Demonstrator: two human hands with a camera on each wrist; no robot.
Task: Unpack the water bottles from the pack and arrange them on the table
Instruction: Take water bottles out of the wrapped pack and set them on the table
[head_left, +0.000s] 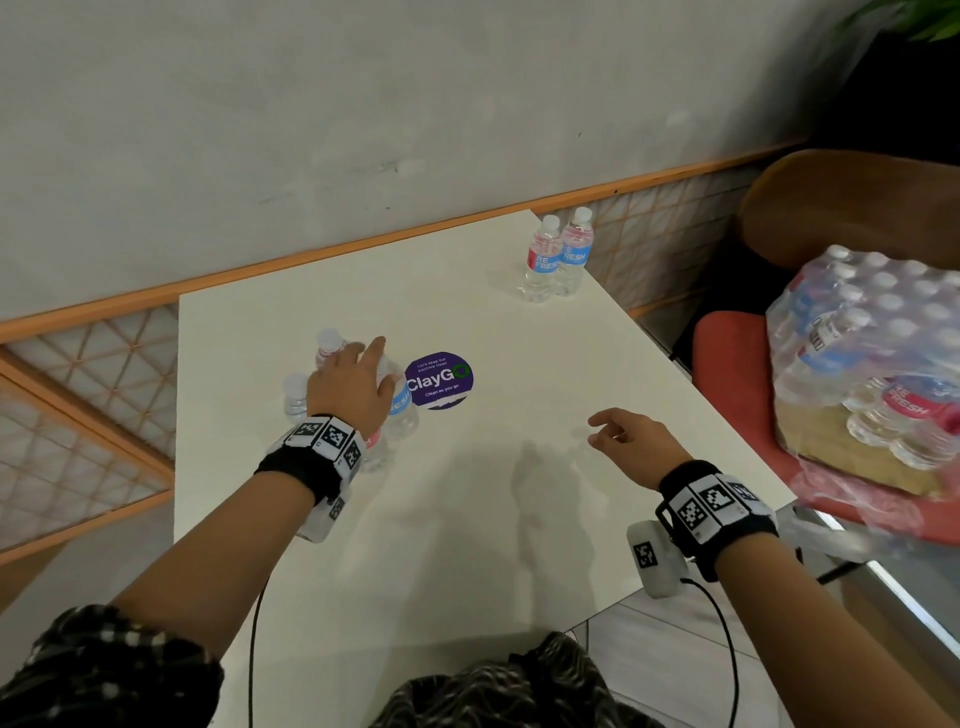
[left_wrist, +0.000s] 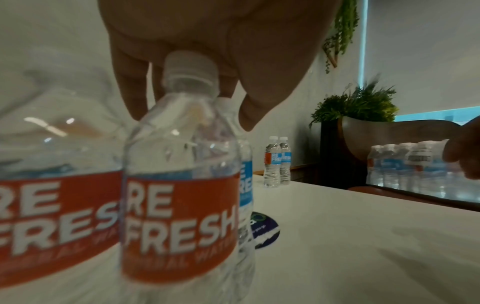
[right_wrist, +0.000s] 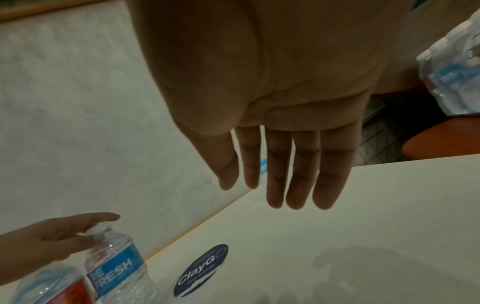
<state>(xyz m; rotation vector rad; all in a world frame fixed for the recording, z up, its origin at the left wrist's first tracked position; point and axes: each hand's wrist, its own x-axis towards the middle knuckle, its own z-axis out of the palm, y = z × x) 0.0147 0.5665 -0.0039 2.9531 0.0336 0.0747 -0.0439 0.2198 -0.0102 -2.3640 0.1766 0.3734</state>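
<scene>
Table (head_left: 467, 509): white top filling the middle of the head view, sitting against a grey wall.
Pack (head_left: 878, 358): shrink-wrapped bottles lying at the right edge of the head view, resting on a red seat (head_left: 727, 353) beside the table; wrap torn open at its lower side, loose plastic trailing below.
Cluster (head_left: 363, 400): at least four bottles standing upright, touching one another, left of centre in the head view, just left of the sticker. Red and blue "RE FRESH" labels showing in the left wrist view.
Pair (head_left: 556, 257): two bottles standing upright and touching, upper right of the table near its far corner, well apart from the cluster.
Left hand (head_left: 353, 387): hovering palm down over the cluster, fingers (left_wrist: 130, 86) loosely spread and reaching down around the white cap (left_wrist: 191, 67); whether they are touching it or gripping it, cannot tell.
Right hand (head_left: 636, 447): hanging above bare table, lower right of centre in the head view, fingers relaxed and straightish, holding nothing.
Sticker (head_left: 439, 379): purple round "ClayGo" decal lying flat mid-table.
</scene>
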